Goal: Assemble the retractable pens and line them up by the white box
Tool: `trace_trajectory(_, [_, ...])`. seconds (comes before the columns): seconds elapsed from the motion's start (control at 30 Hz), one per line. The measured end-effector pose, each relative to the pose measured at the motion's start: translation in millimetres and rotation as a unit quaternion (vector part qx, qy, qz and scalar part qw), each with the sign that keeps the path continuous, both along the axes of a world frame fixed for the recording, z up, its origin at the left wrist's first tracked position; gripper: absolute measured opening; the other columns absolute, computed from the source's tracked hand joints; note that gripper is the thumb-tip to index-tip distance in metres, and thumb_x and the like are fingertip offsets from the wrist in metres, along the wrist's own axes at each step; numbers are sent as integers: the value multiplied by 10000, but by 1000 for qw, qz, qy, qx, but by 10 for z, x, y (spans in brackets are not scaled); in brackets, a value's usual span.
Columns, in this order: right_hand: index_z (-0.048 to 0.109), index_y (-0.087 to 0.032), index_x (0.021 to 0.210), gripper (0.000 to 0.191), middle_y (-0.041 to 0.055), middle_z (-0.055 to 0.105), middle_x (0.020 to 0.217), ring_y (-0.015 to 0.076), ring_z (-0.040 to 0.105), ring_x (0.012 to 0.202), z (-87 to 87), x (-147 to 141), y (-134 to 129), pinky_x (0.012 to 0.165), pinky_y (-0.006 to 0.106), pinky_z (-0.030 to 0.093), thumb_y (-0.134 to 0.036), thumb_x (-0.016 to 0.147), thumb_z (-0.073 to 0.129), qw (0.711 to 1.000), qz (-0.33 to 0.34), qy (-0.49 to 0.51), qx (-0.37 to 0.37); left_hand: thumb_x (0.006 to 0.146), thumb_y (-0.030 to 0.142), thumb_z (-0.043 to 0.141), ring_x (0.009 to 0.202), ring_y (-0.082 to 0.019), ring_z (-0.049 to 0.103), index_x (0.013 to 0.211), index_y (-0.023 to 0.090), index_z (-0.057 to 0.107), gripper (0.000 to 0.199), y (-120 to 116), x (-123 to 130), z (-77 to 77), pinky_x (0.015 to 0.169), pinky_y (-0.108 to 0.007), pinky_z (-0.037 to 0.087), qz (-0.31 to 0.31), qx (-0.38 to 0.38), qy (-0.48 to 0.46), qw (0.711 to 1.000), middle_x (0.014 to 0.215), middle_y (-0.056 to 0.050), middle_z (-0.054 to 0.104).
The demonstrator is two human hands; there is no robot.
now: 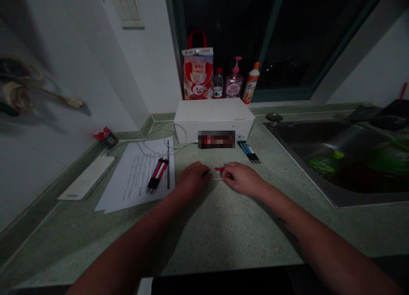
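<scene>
My left hand [194, 178] is closed just over the middle of the counter, its fingers pinching a small dark pen piece [207, 173] whose tip points right. Facing it, my right hand [240, 177] is also closed, with a dark bit [230, 176] showing at its fingertips; most of it is hidden. A short red pen part [219, 169] lies beside the right fingertips. Between the hands, a thin white stick [217, 179], like a pen refill, lies on the counter. Red, white and black pens [157, 175] rest on the papers at left. Blue and white pens [249, 152] lie at right.
A white box [214, 112] stands behind the hands, with a blurred-out device in front and a white cable [185, 147] leading left. Printed sheets [134, 176] and a white power strip-like slab [87, 178] lie left. A steel sink [332, 197] is right; bottles [234, 84] stand behind.
</scene>
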State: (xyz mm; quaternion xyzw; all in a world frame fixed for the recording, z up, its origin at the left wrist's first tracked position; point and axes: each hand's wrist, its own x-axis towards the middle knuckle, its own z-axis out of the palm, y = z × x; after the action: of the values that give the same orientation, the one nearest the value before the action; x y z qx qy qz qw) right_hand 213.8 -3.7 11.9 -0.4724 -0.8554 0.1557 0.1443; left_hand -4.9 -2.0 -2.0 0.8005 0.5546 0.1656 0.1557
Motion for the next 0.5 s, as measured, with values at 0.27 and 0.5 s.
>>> trace_trajectory(0.27, [737, -198, 907, 73, 62, 703, 896, 224, 644, 922, -10, -34, 21, 809, 327, 456, -146, 907, 686, 1000, -3, -22, 15, 874, 227, 721, 904, -229, 696, 1047, 238, 704, 174, 10, -24, 50, 804, -331, 508, 89, 0, -124, 988, 1003, -47, 762])
trace_trajectory(0.5, [702, -239, 1151, 223, 56, 701, 1029, 205, 651, 957, 24, -68, -38, 834, 321, 473, -232, 928, 709, 995, 35, 83, 33, 821, 248, 747, 778, -182, 714, 904, 214, 607, 166, -50, 66, 29, 721, -285, 522, 30, -93, -290, 952, 828, 6, 758])
